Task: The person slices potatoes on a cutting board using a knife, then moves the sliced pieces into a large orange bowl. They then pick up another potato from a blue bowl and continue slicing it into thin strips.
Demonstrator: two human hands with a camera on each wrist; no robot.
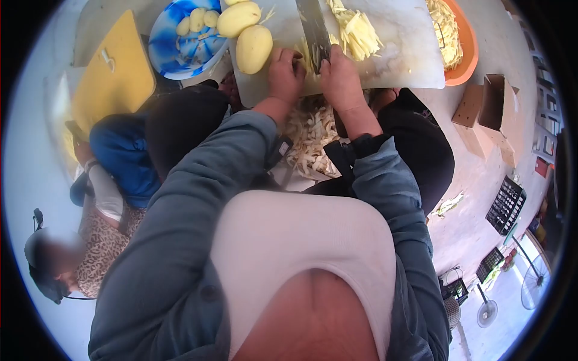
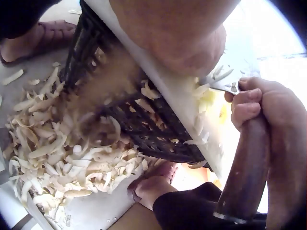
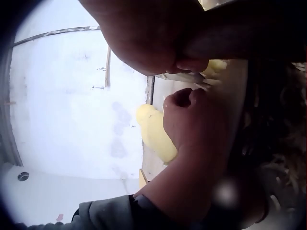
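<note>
The right hand grips a knife on a white cutting board; its dark handle shows in the left wrist view. Left of the blade, the left hand is curled at a few thin potato pieces, fingertips close to the blade; the pieces are mostly hidden under them. Peeled whole potatoes lie beside the left hand, also visible in the right wrist view. A pile of cut potato strips lies right of the knife.
A blue and white basin with potatoes is at the left, an orange basin of strips at the right. Peelings and a black crate are below the board. Cardboard boxes stand right; another person sits left.
</note>
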